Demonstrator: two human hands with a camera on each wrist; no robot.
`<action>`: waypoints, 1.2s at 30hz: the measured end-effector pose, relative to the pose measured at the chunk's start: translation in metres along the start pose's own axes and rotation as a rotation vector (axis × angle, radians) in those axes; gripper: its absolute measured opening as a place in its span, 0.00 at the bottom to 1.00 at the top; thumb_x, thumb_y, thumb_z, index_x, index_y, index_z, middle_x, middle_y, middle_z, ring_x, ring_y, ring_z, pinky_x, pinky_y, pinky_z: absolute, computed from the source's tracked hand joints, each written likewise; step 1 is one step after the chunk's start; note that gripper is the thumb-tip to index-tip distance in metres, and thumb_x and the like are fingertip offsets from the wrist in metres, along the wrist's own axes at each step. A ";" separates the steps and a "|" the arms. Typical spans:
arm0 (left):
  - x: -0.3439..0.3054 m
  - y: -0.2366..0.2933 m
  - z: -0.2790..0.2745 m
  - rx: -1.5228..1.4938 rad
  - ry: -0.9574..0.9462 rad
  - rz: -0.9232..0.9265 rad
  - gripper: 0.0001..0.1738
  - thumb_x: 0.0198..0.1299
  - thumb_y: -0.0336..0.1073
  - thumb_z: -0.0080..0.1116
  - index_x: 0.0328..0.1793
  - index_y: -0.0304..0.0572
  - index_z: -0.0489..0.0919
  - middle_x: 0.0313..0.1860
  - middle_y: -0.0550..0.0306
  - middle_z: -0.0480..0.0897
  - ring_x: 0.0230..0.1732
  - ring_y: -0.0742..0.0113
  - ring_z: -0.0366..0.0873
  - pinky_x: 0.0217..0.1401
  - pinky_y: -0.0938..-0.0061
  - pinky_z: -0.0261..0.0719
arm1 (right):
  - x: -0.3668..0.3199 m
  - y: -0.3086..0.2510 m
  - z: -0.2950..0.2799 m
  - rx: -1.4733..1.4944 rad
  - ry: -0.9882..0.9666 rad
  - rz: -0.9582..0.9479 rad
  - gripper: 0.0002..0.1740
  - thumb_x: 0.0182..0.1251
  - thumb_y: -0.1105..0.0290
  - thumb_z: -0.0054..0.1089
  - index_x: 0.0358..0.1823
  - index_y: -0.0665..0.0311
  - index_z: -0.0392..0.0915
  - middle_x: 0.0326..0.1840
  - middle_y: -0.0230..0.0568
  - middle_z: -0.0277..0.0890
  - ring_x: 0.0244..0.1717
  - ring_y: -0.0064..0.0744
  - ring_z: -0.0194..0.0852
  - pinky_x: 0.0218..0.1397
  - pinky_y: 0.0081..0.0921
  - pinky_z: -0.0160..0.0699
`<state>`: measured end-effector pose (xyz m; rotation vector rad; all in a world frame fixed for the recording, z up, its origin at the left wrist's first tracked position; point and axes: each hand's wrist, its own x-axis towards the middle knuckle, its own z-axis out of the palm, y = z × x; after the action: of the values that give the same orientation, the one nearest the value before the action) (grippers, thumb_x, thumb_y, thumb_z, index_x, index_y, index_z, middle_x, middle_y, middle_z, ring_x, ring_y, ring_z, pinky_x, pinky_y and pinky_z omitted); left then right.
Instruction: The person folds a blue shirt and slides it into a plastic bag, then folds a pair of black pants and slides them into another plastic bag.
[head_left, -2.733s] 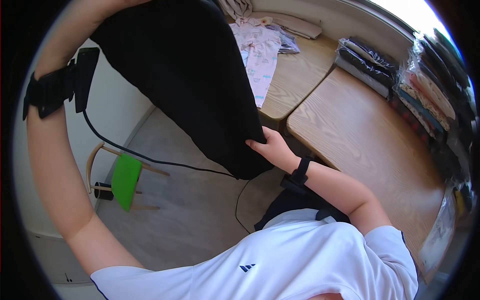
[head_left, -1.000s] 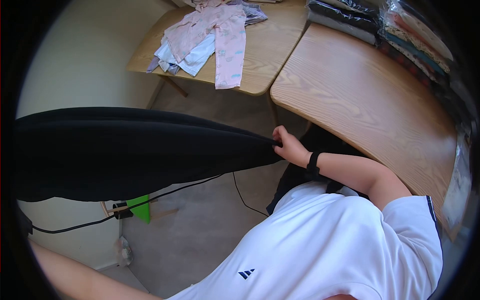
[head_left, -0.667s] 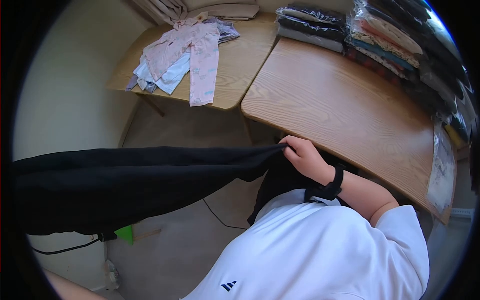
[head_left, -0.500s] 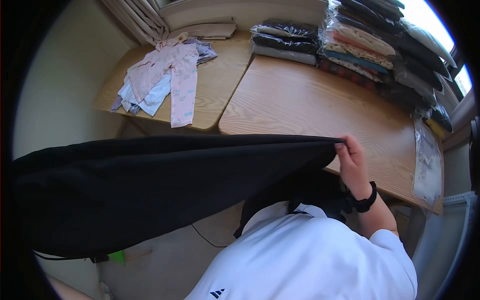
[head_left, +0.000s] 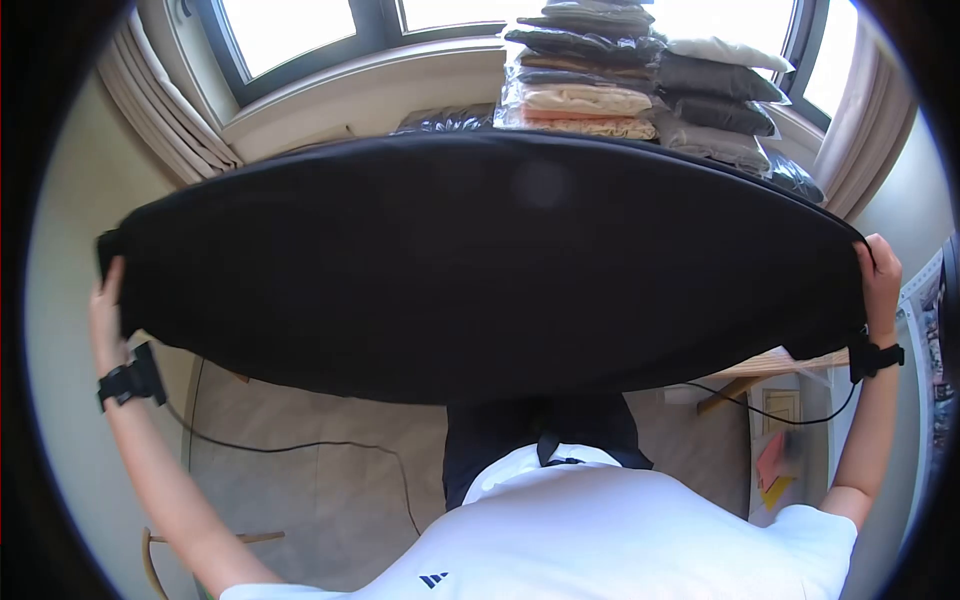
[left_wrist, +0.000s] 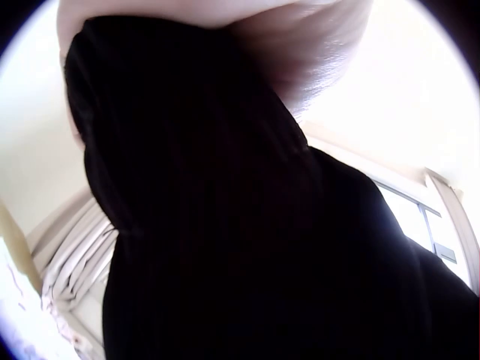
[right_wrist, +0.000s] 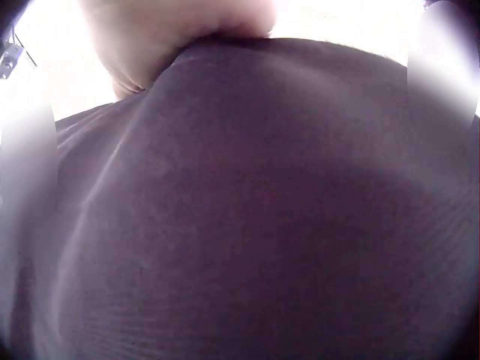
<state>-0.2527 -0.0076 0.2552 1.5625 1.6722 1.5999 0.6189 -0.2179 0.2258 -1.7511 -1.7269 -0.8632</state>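
A wide black garment [head_left: 480,270] is stretched sideways in front of the body in the head view, its lower edge sagging a little in the middle. My left hand [head_left: 108,300] grips its left end at about chest height. At the far right my right hand [head_left: 880,280] pinches the opposite upper corner. Dark cloth [left_wrist: 202,187] fills most of the left wrist view, with the left hand [left_wrist: 300,45] at its top edge. In the right wrist view the right hand [right_wrist: 180,37] clasps the top of the smooth fabric [right_wrist: 262,202].
Behind the garment stand stacks of clothes in clear bags [head_left: 590,85] by the window. A wooden table edge [head_left: 770,362] shows below it at right. Cables [head_left: 300,445] run from both wrists, and a chair [head_left: 160,545] stands at lower left.
The view has swung up toward the window. Both arms have spread, and the garment, earlier bunched and trailing left from the right hand, is now pulled out flat between both hands.
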 end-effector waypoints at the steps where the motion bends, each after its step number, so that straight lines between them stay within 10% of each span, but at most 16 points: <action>1: 0.006 -0.017 0.022 0.014 -0.030 -0.074 0.37 0.59 0.50 0.63 0.65 0.27 0.69 0.60 0.47 0.76 0.61 0.62 0.73 0.63 0.71 0.69 | 0.006 0.007 0.001 -0.039 0.001 -0.015 0.12 0.64 0.69 0.59 0.29 0.69 0.69 0.24 0.49 0.65 0.26 0.50 0.64 0.32 0.34 0.68; 14: 0.011 -0.167 0.183 0.065 -0.312 -0.409 0.19 0.59 0.38 0.64 0.49 0.29 0.80 0.41 0.53 0.84 0.38 0.68 0.81 0.43 0.75 0.79 | 0.012 0.031 0.215 -0.120 -0.563 -0.114 0.22 0.64 0.51 0.55 0.25 0.64 0.71 0.27 0.50 0.75 0.32 0.52 0.74 0.35 0.44 0.71; 23: 0.060 -0.238 0.186 0.172 -0.303 -0.351 0.20 0.59 0.41 0.63 0.48 0.30 0.80 0.38 0.54 0.84 0.35 0.68 0.81 0.40 0.74 0.79 | 0.034 0.010 0.305 0.085 -0.557 -0.255 0.08 0.63 0.65 0.55 0.37 0.61 0.71 0.36 0.45 0.74 0.42 0.51 0.72 0.45 0.44 0.70; 36: 0.115 -0.298 0.156 0.622 -0.310 -0.230 0.28 0.61 0.47 0.60 0.55 0.25 0.77 0.49 0.44 0.81 0.48 0.60 0.78 0.55 0.70 0.73 | 0.015 0.073 0.273 0.400 -0.906 0.970 0.20 0.61 0.58 0.63 0.48 0.64 0.78 0.41 0.36 0.78 0.45 0.30 0.75 0.50 0.29 0.73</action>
<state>-0.2973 0.2363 0.0001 1.6878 2.1804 0.7033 0.7121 -0.0058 0.0627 -2.4299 -1.0378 0.7300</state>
